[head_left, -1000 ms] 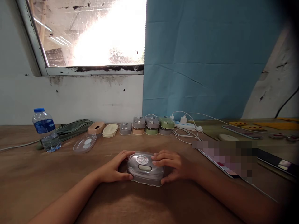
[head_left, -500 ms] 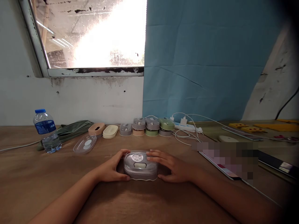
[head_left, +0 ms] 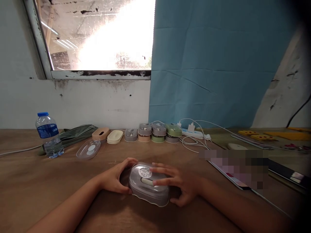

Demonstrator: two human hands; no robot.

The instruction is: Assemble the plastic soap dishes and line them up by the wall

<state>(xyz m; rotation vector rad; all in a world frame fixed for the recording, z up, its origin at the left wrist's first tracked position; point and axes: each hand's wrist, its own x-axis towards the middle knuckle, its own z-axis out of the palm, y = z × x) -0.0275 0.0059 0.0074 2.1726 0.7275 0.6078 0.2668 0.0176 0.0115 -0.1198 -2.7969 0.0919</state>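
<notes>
A grey oval plastic box [head_left: 148, 189] with a clear domed lid, a round silvery sticker and a pale slot sits on the table before me, turned at an angle. My left hand [head_left: 119, 177] grips its left end, thumb at the near side and fingers at the far side. Over the right part of the lid lie the spread fingers of my right hand [head_left: 181, 183]; its thumb is bent by the right end. Whether that thumb touches the box I cannot tell.
Behind are several similar lidded boxes [head_left: 159, 128], some stacked, a cream oval piece [head_left: 115, 137], a peach box [head_left: 100, 134] and a loose clear lid [head_left: 88, 149]. A water bottle [head_left: 50, 136] stands left. Right are a power strip [head_left: 195, 133], cables and a phone [head_left: 233, 179].
The grey box has turned, its right end swinging nearer to me. My right hand has moved along with it, fingers further over the lid. The left hand keeps hold of the left end.
</notes>
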